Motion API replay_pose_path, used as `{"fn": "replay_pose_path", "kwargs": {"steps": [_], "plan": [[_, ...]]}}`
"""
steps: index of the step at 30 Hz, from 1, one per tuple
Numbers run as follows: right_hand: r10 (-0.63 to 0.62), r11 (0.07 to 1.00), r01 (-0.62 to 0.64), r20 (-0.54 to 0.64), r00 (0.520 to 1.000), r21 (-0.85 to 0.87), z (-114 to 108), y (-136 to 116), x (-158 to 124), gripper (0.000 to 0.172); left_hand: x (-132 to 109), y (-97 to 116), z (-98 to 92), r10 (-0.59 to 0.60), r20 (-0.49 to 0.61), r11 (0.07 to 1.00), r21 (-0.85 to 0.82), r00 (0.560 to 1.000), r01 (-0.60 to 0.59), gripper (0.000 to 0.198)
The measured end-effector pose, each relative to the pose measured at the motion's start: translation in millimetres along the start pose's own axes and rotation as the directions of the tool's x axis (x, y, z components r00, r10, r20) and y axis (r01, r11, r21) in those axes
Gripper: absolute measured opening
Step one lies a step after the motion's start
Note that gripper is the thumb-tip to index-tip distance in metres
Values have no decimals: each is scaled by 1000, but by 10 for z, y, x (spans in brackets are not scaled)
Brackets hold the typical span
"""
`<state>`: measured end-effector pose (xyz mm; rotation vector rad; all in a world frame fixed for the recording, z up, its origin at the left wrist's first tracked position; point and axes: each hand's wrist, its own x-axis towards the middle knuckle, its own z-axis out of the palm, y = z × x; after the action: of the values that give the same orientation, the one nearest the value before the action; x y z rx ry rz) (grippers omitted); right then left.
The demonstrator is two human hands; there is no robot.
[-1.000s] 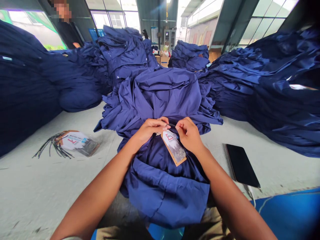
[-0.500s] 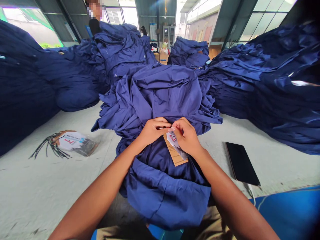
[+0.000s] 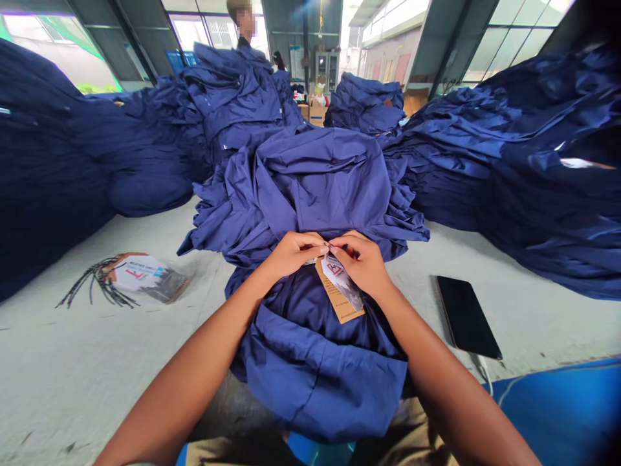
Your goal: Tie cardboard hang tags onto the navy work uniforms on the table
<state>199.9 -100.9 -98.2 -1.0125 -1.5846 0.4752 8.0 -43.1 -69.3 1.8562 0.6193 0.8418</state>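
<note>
Head view: left hand [image 3: 291, 255] and right hand [image 3: 361, 262] pinch a thin cord [image 3: 328, 246] fingertip to fingertip, a cardboard hang tag [image 3: 338, 291] hanging below them over a navy shirt [image 3: 315, 369]; a black phone [image 3: 466, 317] lies to their right.

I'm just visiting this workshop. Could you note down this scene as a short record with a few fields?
Left hand: pinching a thin cord over a navy garment
Right hand: pinching the same cord, fingertips meeting the left hand's
Hanging below: cardboard hang tag
Left of garment: bundle of tags with black cords
Right of garment: black smartphone
Background: piled navy garments, standing person
</note>
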Motion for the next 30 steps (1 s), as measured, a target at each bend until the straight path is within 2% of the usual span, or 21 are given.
{"fn": "replay_pose_path", "kwargs": {"steps": [6,11,17,21,25,30], "plan": [[-45,998,42,-51,998,-47,-2,-45,-8,8,-12,5,22,-109,-44,991,-84,993,105,35],[-109,986,99,-65,992,-137,2,-58,-22,12,-13,16,46,-130,-122,980,-164,984,110,35],[-65,993,61,-40,997,-101,2,-34,-15,7,10,2,30,-131,-87,980,-163,988,116,33],[-56,995,51,-55,997,-85,-10,-52,-9,10,9,10,13,-123,-58,981,-161,991,112,33],[-134,984,125,-64,989,-126,-18,-60,-26,11,12,3,-8,-124,-28,978,-174,992,118,35],[-214,958,209,-6,977,-198,-25,-27,-57,16,34,-30,-43,-173,28,966,-188,985,175,35]]}}
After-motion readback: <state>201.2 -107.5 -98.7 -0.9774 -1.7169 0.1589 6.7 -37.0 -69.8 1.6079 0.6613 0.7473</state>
